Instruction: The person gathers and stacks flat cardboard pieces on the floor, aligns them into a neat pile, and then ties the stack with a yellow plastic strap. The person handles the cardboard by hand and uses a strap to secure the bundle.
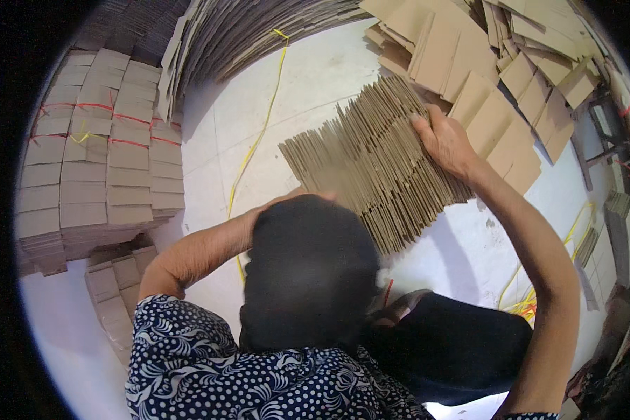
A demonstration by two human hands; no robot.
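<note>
A thick row of folded brown cardboard pieces (392,161), standing on edge and pressed together, lies slanted over the pale floor. My right hand (446,143) grips its far right side, thumb over the upper edges and the other fingers hidden behind. My left hand (294,197) reaches to the row's near left side, where the pieces look smeared by motion. Most of that hand is hidden behind a dark-haired head (311,273), so its fingers do not show clearly. Both arms are bent around the row, the right one stretched farther out.
Cardboard stacks (84,189) bound with red ties rise at the left, beside a lower pile (115,283). A yellow strap (262,133) runs along the floor. Loose flat cardboard (462,49) lies heaped at the far right, and more standing sheets (259,31) line the back. Yellow strapping (521,304) lies right.
</note>
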